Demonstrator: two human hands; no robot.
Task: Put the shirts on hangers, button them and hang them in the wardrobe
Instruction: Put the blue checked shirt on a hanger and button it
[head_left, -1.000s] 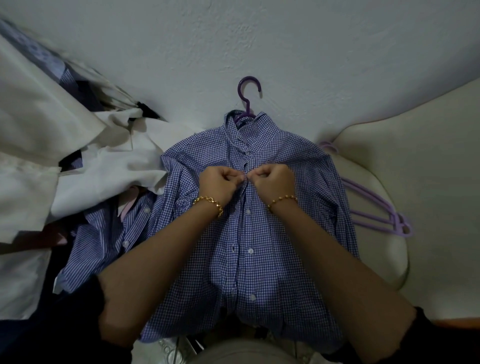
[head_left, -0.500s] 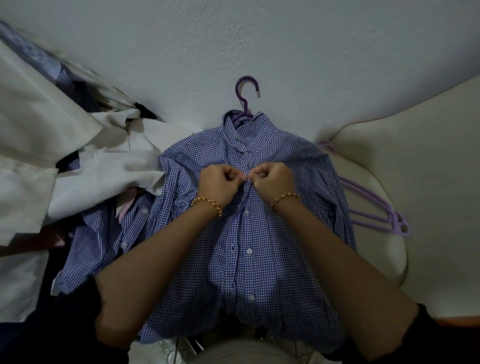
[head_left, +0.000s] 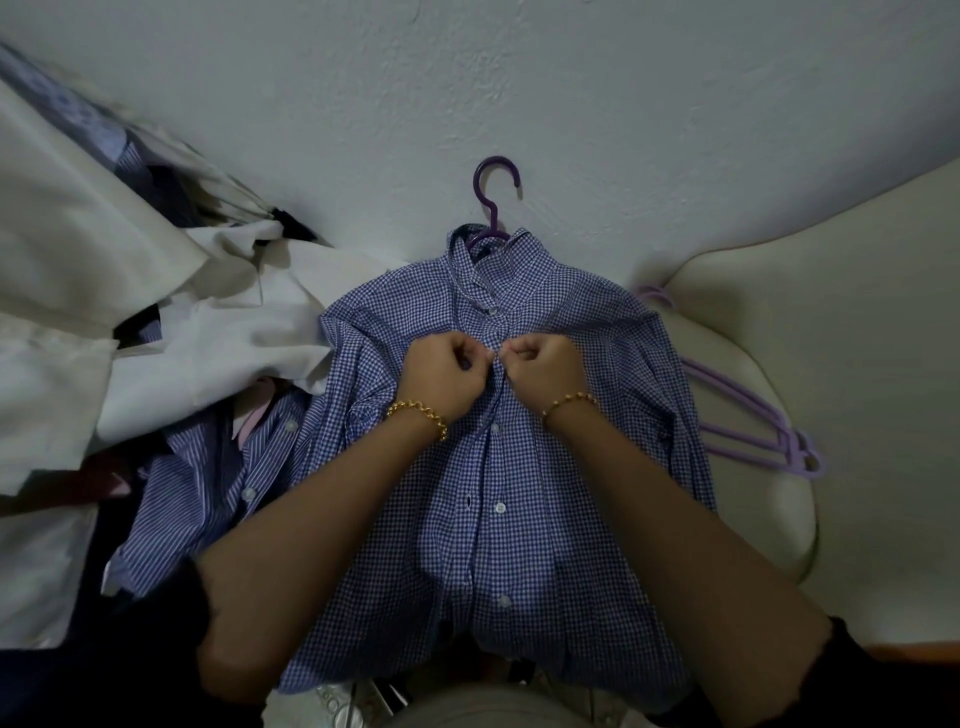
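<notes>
A blue gingham shirt (head_left: 524, 519) lies flat in front of me on a dark purple hanger (head_left: 493, 200), whose hook sticks out above the collar. My left hand (head_left: 447, 374) and my right hand (head_left: 545, 369) meet at the shirt's placket, just below the collar. Each pinches one edge of the shirt's front at a button. Lower down, several white buttons show along the placket, and one buttonhole beside them gapes open.
A heap of white and blue striped shirts (head_left: 197, 467) lies to the left. Light purple hangers (head_left: 748, 415) rest on a cream cushion (head_left: 831, 364) to the right. A pale wall (head_left: 467, 78) stands behind.
Both hands have crept slightly up the placket, toward the collar, and stay pinched together on the shirt front.
</notes>
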